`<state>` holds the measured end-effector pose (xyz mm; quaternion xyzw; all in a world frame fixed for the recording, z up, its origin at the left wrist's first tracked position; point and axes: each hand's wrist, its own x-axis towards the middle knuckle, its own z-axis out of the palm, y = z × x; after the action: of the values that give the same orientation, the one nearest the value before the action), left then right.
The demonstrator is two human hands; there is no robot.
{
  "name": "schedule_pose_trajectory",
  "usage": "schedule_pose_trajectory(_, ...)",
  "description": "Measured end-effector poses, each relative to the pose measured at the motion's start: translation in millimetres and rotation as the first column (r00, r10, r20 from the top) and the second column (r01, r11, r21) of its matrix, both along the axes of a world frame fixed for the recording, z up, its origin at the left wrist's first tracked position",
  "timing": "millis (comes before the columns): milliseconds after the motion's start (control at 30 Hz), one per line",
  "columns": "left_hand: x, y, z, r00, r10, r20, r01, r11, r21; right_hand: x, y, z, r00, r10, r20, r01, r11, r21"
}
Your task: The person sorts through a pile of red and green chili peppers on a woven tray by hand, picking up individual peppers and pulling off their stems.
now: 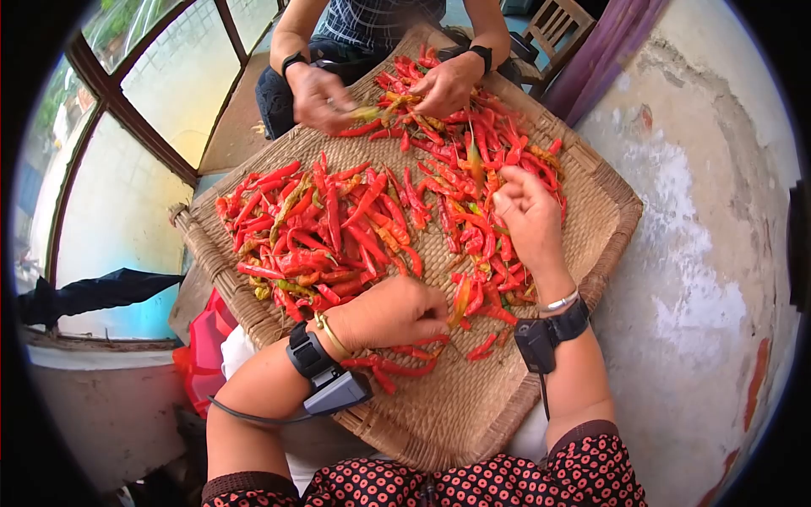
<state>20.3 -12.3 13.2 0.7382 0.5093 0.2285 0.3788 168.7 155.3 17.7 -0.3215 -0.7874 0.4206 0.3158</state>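
My left hand is closed low over the woven tray, its fingertips on an orange chili pepper that sticks up beside them. To the right, my right hand is raised over the peppers with thumb and fingers pinched together; I cannot tell what is between them. A blurred yellowish-green and orange chili pepper shows just beyond its fingers. Red chili peppers form a heap on the left of the tray and a looser spread on the right. Some red ones lie under my left hand.
Across the tray, another person's hands work among the peppers, one blurred around a yellowish pepper. Framed windows stand left, with a dark folded umbrella and red bag. A peeling wall borders the right; a wooden chair stands behind.
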Motion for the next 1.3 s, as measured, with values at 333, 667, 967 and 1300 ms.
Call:
schedule_pose_trajectory(333, -10.9, 7.4, -5.6, 0.747, 0.429, 0.508, -0.309, 0.901, -0.306, -8.7, -41.3, 5.6, 0.863, 0.483, -0.148, -0.464, 0.641, -0.612)
schedule_pose_trajectory(667, -25.4, 14.5, -26.4, 0.889, 0.378, -0.258, -0.283, 0.897, 0.339, 31.2, 2.2, 27.5, 0.981, 0.177, 0.075, -0.145, 0.937, -0.317)
schedule_pose_trajectory(967, -22.6, 15.8, -41.7, 0.830, 0.284, -0.481, -0.108, 0.926, 0.361, 6.5, -27.3, 3.0, 0.941, 0.094, 0.326, -0.226, 0.889, 0.398)
schedule_pose_trajectory(1300, -25.7, 19.2, -35.7, 0.917, 0.266, -0.298, -0.142, 0.914, 0.381, -3.3, -47.9, -24.6, 0.651, 0.402, 0.644, -0.632, 0.757, 0.165)
